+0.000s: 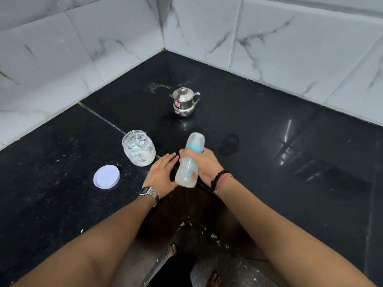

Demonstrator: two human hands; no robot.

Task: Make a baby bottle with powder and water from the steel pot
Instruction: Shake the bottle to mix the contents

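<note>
While I watch remotely: black counter wide, steel pot far back, lid on. Bottle blurred, tilted, teat end away, long axis toward pot. Right hand grasping bottle; left hand flat, released, beside its base.

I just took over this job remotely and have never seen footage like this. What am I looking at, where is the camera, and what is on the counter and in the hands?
There is no machine here: these are a person's two bare arms, filmed by one wide-angle camera on their head, looking forward and down. The right hand has its grip around a baby bottle with a teal collar, tilted and blurred. The left hand, wearing a watch, is open beside the bottle. On the black counter stand a lidded steel pot near the corner and an open jar of white powder. The jar's lid lies flat, apart from the jar.
</note>
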